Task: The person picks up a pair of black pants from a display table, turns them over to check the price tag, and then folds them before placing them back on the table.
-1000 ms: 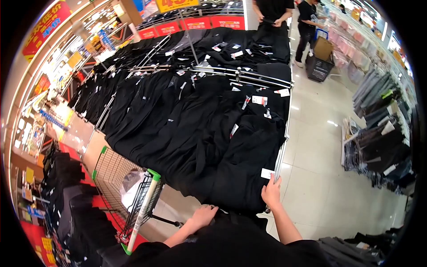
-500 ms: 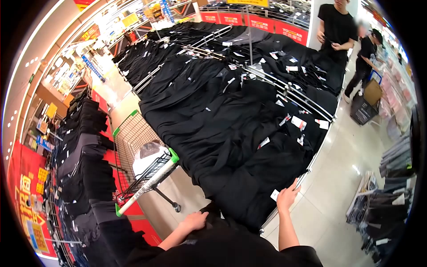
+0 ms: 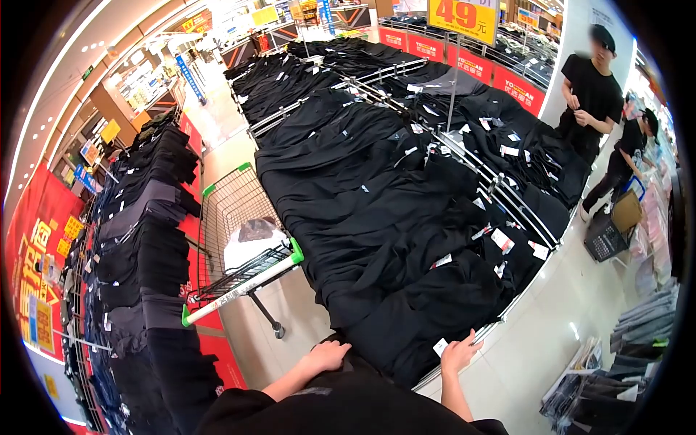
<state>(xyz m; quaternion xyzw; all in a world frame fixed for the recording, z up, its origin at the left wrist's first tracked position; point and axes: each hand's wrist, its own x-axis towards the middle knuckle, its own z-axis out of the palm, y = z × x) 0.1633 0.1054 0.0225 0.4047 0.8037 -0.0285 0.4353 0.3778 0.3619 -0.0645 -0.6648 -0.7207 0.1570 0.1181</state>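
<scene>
Your left hand (image 3: 328, 357) is resting with bent fingers at the near edge of the black clothes (image 3: 384, 217) in the head view; you are covering the contact, so I cannot tell whether it is pinching cloth. Your right hand (image 3: 458, 354) is reaching the near right corner, its fingers partly curled by the metal rail (image 3: 516, 308) and just beside a white tag (image 3: 440, 346); whether it is gripping anything, I cannot tell.

The clothes are lying spread right in front of you, filling the rack between your hands and running away toward the far rails. Along their right border, the rail is marking the edge, and beyond it pale floor (image 3: 536, 326) is giving you an open aisle. That aisle is narrowing farther up, where a black basket (image 3: 606, 238) is standing with a cardboard box (image 3: 626, 213) on it, near a person (image 3: 629, 156). Another person (image 3: 593, 87) is standing at the far right corner of the clothes.

On your left, a shopping cart (image 3: 250, 288) is sitting close to the clothes' left edge, carrying a white bag (image 3: 250, 246). Bare floor is showing between its handle and your left hand. Past the cart, a row of dark clothes (image 3: 163, 250) is bounding the space.
</scene>
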